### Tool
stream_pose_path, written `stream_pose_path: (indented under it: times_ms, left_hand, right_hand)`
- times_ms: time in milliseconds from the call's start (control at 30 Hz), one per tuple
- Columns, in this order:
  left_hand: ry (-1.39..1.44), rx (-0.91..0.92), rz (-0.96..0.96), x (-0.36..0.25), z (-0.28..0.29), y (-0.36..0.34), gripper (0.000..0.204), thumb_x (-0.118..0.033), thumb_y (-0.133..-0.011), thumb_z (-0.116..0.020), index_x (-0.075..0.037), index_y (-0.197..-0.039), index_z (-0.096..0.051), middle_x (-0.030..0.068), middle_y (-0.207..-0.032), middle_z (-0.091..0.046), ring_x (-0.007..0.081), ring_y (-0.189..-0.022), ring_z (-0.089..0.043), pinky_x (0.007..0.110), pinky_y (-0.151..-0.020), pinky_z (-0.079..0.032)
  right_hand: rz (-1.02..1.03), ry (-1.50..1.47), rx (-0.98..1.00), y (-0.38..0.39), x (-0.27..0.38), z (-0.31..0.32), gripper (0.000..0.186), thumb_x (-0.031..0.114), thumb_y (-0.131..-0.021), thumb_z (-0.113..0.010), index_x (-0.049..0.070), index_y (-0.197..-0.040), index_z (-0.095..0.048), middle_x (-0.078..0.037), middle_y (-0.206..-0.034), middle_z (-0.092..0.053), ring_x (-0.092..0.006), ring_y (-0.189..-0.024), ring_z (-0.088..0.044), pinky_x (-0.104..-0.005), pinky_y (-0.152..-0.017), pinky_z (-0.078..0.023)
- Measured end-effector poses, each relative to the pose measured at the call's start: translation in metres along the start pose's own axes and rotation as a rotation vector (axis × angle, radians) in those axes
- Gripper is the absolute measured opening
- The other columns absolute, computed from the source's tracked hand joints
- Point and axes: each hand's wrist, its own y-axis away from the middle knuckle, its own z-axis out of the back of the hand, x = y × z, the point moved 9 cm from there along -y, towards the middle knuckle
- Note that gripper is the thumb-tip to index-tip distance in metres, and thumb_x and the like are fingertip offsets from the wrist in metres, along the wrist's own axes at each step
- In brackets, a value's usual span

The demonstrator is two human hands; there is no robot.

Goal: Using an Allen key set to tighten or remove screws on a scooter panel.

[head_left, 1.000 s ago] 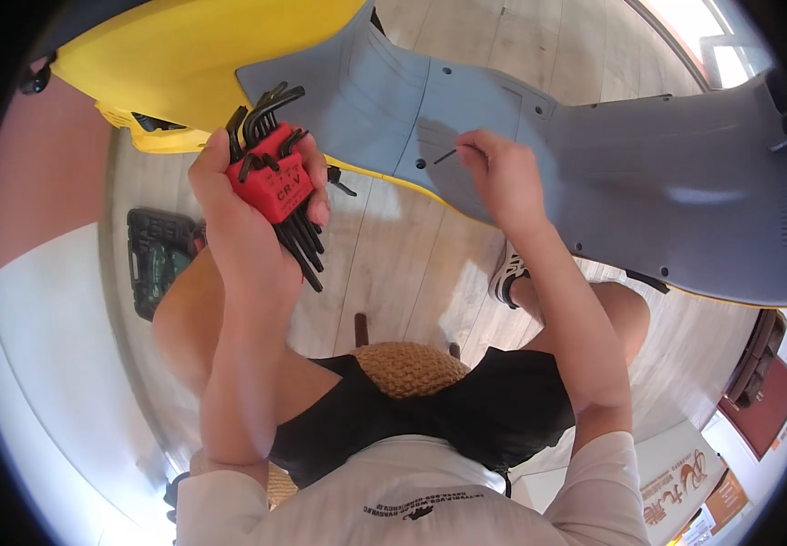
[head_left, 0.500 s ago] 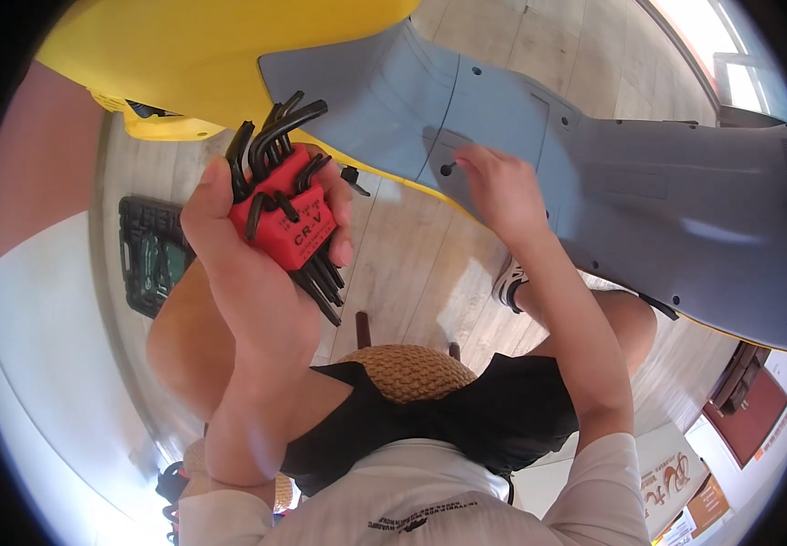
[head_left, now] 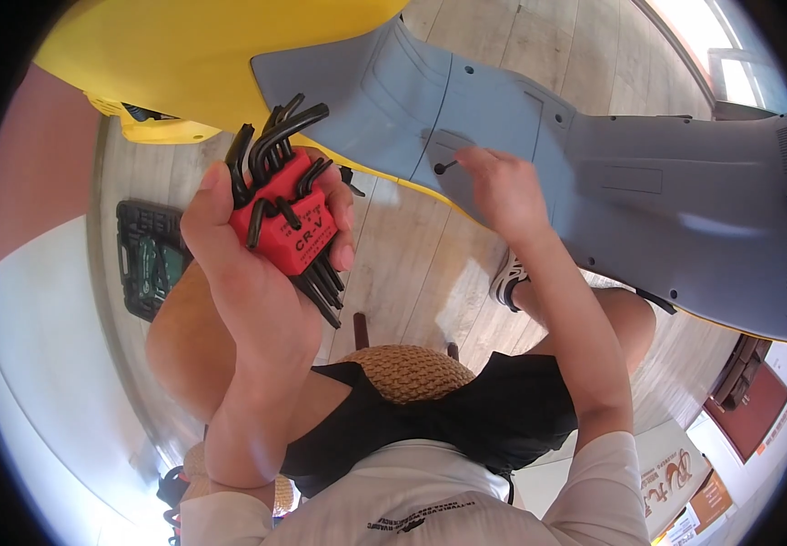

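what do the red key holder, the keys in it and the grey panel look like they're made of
Holder: likely moulded plastic, glossy red. Keys: dark metal, probably blackened steel, thin bent rods with a dull sheen. Grey panel: seemingly matte plastic, smooth moulded curves with recessed screw holes.

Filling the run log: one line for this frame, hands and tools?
left hand: holds red hex key set | right hand: single hex key in grey panel hole | yellow body above | green tool case on floor
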Motion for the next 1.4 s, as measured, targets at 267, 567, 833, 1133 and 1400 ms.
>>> stream_pose_path:
  times_ms: [267,567,833,1133,1400]
  left_hand:
    - [-0.019,-0.005,-0.008,0.0,0.0,0.003,0.061,-0.054,-0.1,-0.035,0.0,-0.106,-0.062,0.0104,-0.085,-0.063,0.0197,-0.054,-0.053,0.03,-0.049,-0.044]
    - [-0.035,0.04,0.004,0.003,-0.005,0.001,0.061,-0.053,-0.1,-0.034,0.001,-0.107,-0.061,0.0109,-0.086,-0.062,0.0198,-0.057,-0.053,0.03,-0.05,-0.045]
    - [-0.023,-0.031,0.009,0.001,-0.007,0.002,0.061,-0.051,-0.101,-0.029,0.001,-0.097,-0.061,0.0123,-0.074,-0.062,0.0185,-0.058,-0.053,0.028,-0.052,-0.043]
    - [-0.034,0.002,-0.009,0.005,0.003,0.0,0.058,-0.05,-0.103,-0.031,0.0,-0.099,-0.061,0.0117,-0.077,-0.063,0.0197,-0.056,-0.055,0.03,-0.052,-0.046]
    - [-0.141,0.093,0.1,-0.002,0.008,0.002,0.052,-0.049,-0.1,-0.037,-0.002,-0.091,-0.059,0.0085,-0.071,-0.06,0.0169,-0.054,-0.054,0.031,-0.05,-0.044]
  right_hand:
    - [0.096,0.101,0.088,0.001,0.011,-0.01,0.024,-0.001,-0.079,-0.059,0.006,-0.1,-0.069,-0.013,-0.091,-0.072,-0.0314,-0.082,-0.068,-0.0418,-0.071,-0.055]
    - [-0.192,0.013,0.067,0.006,0.015,-0.019,0.009,0.007,-0.083,-0.063,0.004,-0.091,-0.066,-0.019,-0.082,-0.07,-0.0357,-0.073,-0.068,-0.0452,-0.067,-0.054]
    - [-0.044,-0.033,0.257,-0.005,0.001,-0.007,0.027,-0.002,-0.081,-0.059,0.002,-0.105,-0.069,-0.021,-0.092,-0.07,-0.0389,-0.089,-0.066,-0.0465,-0.08,-0.053]
    - [-0.113,0.046,0.192,-0.003,-0.001,-0.006,0.02,0.004,-0.087,-0.058,0.004,-0.103,-0.07,-0.023,-0.091,-0.069,-0.0412,-0.086,-0.066,-0.0492,-0.077,-0.053]
    - [-0.068,0.346,0.148,-0.003,0.022,0.004,0.014,0.016,-0.087,-0.064,0.01,-0.094,-0.075,-0.018,-0.086,-0.072,-0.0379,-0.082,-0.069,-0.0483,-0.073,-0.054]
